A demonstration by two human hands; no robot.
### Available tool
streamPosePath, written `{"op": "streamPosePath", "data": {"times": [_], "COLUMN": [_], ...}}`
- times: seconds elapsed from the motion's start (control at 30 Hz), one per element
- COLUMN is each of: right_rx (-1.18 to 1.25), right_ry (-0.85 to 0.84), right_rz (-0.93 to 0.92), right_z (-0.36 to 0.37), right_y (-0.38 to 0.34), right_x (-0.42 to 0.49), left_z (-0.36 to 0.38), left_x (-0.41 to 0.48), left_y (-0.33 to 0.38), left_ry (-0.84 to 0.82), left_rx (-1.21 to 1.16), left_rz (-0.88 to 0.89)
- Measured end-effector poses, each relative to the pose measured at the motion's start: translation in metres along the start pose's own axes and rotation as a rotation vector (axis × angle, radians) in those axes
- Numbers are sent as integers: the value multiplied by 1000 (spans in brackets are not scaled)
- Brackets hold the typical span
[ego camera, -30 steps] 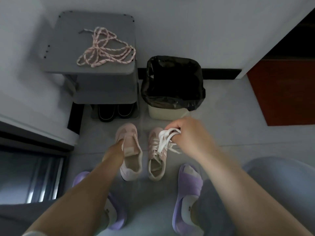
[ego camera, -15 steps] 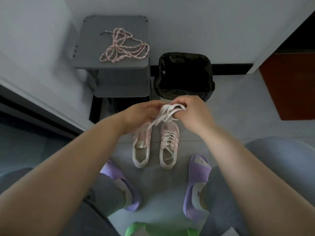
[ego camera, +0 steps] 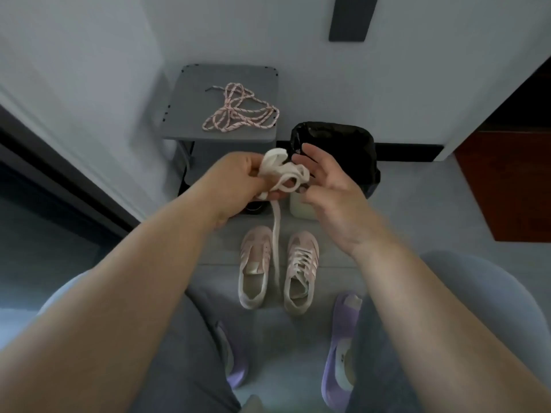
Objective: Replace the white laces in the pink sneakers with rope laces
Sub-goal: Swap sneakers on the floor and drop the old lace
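Wadded white lace (ego camera: 283,174) in left hand (ego camera: 235,183) grip, tail dangling between pink sneakers (ego camera: 255,263). Spread right hand (ego camera: 328,189) just beside loops. Wind in tail first; then wad into lined bin (ego camera: 343,144), probably. Far on grey stool (ego camera: 190,93): rope laces (ego camera: 238,117).

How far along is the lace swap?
Done: the left sneaker is unlaced. In hand: the left hand grips the bundled white lace, the right hand open beside it. Left: the right sneaker is laced in white, and the rope laces lie on the grey stool.
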State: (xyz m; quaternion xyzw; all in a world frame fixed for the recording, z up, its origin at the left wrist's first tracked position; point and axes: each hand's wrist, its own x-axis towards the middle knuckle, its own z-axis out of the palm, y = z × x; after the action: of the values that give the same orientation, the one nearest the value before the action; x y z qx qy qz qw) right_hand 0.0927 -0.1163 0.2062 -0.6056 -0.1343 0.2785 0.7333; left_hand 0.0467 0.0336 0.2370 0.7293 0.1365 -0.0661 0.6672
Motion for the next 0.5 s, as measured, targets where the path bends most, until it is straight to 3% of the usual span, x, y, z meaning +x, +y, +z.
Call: {"op": "streamPosePath", "data": {"times": [0.2,0.33,0.5], "right_rx": [156,287,328], "right_ry": [-94,-53,269], "right_rz": [90,282,256], "right_z": [-3,8,1], "right_y": [4,8,15], "right_x": [5,15,35], "left_z": [7,10,3], "left_x": [13,30,50], "left_y": [17,5,-15], "left_ry": [-160,-21,-38], "left_rx": [-254,210,717], "left_rz": [48,181,193]}}
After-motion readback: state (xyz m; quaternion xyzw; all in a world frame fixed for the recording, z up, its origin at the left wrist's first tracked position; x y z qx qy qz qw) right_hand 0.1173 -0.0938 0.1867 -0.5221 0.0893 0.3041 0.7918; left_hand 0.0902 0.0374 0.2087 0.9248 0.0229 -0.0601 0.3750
